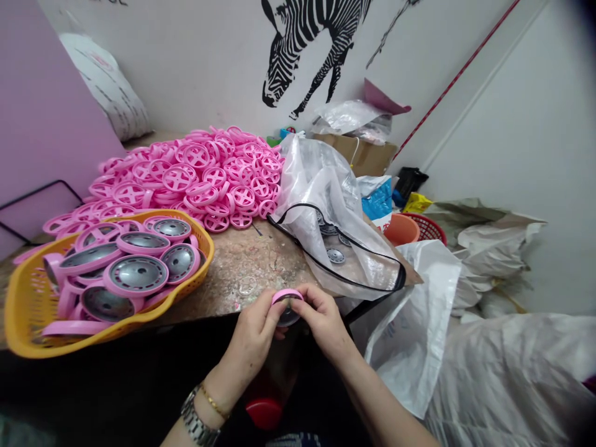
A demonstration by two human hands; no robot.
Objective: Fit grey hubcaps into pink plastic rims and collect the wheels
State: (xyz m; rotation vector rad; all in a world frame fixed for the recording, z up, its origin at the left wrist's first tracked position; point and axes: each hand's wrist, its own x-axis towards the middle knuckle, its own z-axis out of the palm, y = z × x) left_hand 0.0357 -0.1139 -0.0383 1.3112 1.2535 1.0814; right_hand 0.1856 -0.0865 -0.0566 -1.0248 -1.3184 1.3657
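Note:
Between both hands, just off the table's front edge, is a pink toy wheel (287,294) with a grey disc set in it. My left hand (255,326) grips its left side, the thumb pressing on the face. On the opposite side, my right hand (322,315) pinches it, its thumb also on the disc. Fingers hide the wheel's lower part. To the left stands a yellow basket (205,264) holding several pink wheels with grey discs. A clear zippered bag (321,180) lies to the right, with grey discs (336,256) inside its mouth.
A large heap of pink wheels (195,174) covers the back of the worn table (242,267). Beyond the right edge are a white sack (410,329), an orange bucket (401,229) and a red basket (431,230). A cardboard box (367,156) sits behind the clear bag.

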